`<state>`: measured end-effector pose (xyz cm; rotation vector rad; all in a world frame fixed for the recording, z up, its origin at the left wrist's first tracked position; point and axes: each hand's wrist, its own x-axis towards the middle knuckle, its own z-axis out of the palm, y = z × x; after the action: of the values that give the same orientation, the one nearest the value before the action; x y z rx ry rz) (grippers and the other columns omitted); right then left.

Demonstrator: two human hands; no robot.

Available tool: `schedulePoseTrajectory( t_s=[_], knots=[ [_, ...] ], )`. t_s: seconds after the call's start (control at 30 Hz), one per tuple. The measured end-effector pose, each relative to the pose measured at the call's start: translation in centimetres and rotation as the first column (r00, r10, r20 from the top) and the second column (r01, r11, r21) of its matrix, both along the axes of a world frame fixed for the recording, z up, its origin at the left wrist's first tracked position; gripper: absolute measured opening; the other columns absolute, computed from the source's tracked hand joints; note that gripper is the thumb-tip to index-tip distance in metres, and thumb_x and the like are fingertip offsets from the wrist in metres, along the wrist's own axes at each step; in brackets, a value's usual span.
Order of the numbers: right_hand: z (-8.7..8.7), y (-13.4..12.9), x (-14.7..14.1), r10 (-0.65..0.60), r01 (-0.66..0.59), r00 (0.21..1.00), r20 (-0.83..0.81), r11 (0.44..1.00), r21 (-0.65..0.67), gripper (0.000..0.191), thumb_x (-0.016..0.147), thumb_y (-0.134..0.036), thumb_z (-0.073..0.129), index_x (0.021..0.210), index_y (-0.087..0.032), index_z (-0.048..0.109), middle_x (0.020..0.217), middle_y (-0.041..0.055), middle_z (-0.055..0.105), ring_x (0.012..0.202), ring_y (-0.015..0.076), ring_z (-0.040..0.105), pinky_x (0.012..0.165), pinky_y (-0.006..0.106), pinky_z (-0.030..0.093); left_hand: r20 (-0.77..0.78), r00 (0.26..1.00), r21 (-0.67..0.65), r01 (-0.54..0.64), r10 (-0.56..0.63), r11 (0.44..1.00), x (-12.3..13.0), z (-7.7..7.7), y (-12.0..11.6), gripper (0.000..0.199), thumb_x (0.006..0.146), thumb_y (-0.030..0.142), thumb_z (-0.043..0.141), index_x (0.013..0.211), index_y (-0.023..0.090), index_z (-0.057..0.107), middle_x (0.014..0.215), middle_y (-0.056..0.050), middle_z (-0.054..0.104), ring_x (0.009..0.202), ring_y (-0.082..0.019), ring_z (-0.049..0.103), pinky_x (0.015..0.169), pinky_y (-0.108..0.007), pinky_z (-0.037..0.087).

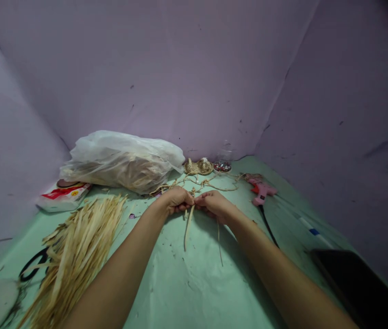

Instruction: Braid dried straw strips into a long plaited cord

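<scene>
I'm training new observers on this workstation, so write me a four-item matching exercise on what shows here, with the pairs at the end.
Column 1
1. Glue gun
2. Plastic bag
3. Large bundle of dry strips
4. Left hand and right hand

Column 2
A. Straw-coloured, on the left side of the table
B. Close together, fingertips pinched at a thin fibre strip
C. Pink, with a black cord
D. Whitish and see-through, by the back wall

Pairs: 1-C, 2-D, 3-A, 4-B
</scene>
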<state>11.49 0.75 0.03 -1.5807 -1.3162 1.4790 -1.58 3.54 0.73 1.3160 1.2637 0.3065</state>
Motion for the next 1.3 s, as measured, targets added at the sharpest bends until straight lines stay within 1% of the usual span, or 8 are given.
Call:
schedulePoseTrajectory(
  t_s=[0.27, 0.4, 0.63, 0.73, 0.8, 0.97, 1.1, 1.3],
  knots=[
    [-0.9, 0.2, 0.0, -0.068, 0.067, 0.997, 0.026, 0.997, 0.029, 0.007, 0.058, -0.017, 0.055, 0.052, -0.014, 0.051, 0.038, -0.0059, 0.044, 0.03, 0.0028, 0.023, 0.032, 0.02, 0.013, -0.455, 0.89, 0.272, 0.093, 0.043, 0.958, 0.5, 1.6, -0.3, 0.008, 0.055, 0.012, 0.053, 0.048, 0.013, 0.055, 0.033, 0.0, 0.041, 0.034, -0.011, 0.038, 0.038, -0.021, 0.027],
    [-1.0, 0.0, 0.2, -0.056, 0.055, 0.995, -0.079, 0.998, -0.008, 0.005, 0.058, -0.018, 0.052, 0.054, -0.015, 0.051, 0.038, -0.0055, 0.044, 0.03, 0.0036, 0.021, 0.032, 0.021, 0.011, -0.539, 0.84, 0.335, 0.152, 0.057, 0.93, 0.9, 2.7, -0.9, 0.007, 0.054, 0.018, 0.059, 0.048, 0.015, 0.056, 0.042, -0.004, 0.05, 0.044, -0.014, 0.047, 0.042, -0.021, 0.029],
    [-0.8, -0.3, 0.2, -0.134, 0.117, 0.971, -0.197, 0.989, -0.095, 0.007, 0.055, -0.012, 0.047, 0.053, -0.017, 0.042, 0.033, -0.009, 0.03, 0.029, 0.0035, 0.02, 0.032, 0.018, 0.01, -0.575, 0.801, 0.503, 0.186, 0.167, 0.844, 3.1, 3.2, -3.5, 0.011, 0.047, 0.007, 0.059, 0.047, 0.016, 0.052, 0.045, -0.004, 0.048, 0.056, -0.018, 0.052, 0.047, -0.021, 0.029],
    [-0.8, -0.3, 0.3, -0.118, 0.102, 0.973, -0.198, 0.99, -0.093, 0.008, 0.056, -0.009, 0.047, 0.053, -0.016, 0.045, 0.033, -0.008, 0.034, 0.029, 0.0035, 0.022, 0.032, 0.018, 0.012, -0.561, 0.828, 0.381, 0.238, 0.019, 0.893, 2.6, 3.5, -3.2, 0.008, 0.05, 0.01, 0.06, 0.048, 0.014, 0.054, 0.045, -0.005, 0.051, 0.049, -0.016, 0.051, 0.045, -0.022, 0.031],
    [-0.8, -0.2, 0.4, -0.088, 0.07, 0.975, -0.203, 0.993, -0.095, 0.006, 0.058, -0.009, 0.049, 0.054, -0.014, 0.049, 0.033, -0.007, 0.037, 0.028, 0.0035, 0.024, 0.031, 0.018, 0.013, -0.483, 0.876, 0.306, 0.188, -0.018, 0.933, 1.7, 3.8, -2.4, 0.006, 0.056, 0.014, 0.06, 0.051, 0.013, 0.056, 0.047, -0.005, 0.054, 0.043, -0.014, 0.048, 0.043, -0.022, 0.032],
    [-0.5, -0.1, 1.0, -0.005, -0.027, 0.973, -0.229, 0.99, -0.135, 0.011, 0.067, -0.015, 0.052, 0.057, -0.013, 0.053, 0.034, -0.0062, 0.037, 0.028, 0.003, 0.024, 0.029, 0.018, 0.013, -0.18, 0.958, 0.191, -0.188, 0.223, 0.963, 0.6, 3.2, -0.7, 0.01, 0.07, 0.016, 0.052, 0.063, 0.01, 0.055, 0.049, -0.003, 0.054, 0.036, -0.008, 0.043, 0.038, -0.019, 0.032],
    [-0.6, 0.0, 1.2, 0.017, -0.06, 0.962, -0.271, 0.987, -0.149, 0.007, 0.066, -0.012, 0.05, 0.06, -0.013, 0.053, 0.043, -0.0031, 0.048, 0.031, 0.0036, 0.031, 0.03, 0.017, 0.015, -0.014, 0.985, -0.044, -0.171, 0.171, 0.984, 1.3, 1.8, -0.7, 0.015, 0.073, 0.008, 0.045, 0.059, 0.009, 0.051, 0.047, -0.003, 0.053, 0.037, -0.006, 0.044, 0.037, -0.017, 0.033],
    [-1.0, 0.2, 1.3, 0.057, -0.077, 0.974, -0.218, 0.993, -0.085, 0.001, 0.062, -0.012, 0.054, 0.061, -0.013, 0.055, 0.047, -0.0023, 0.054, 0.032, 0.0032, 0.031, 0.032, 0.017, 0.014, 0.066, 0.994, -0.183, -0.074, 0.087, 0.98, 1.1, 1.2, -0.6, 0.012, 0.072, 0.007, 0.047, 0.061, 0.01, 0.052, 0.051, -0.002, 0.055, 0.039, -0.005, 0.046, 0.036, -0.013, 0.031]
  ],
)
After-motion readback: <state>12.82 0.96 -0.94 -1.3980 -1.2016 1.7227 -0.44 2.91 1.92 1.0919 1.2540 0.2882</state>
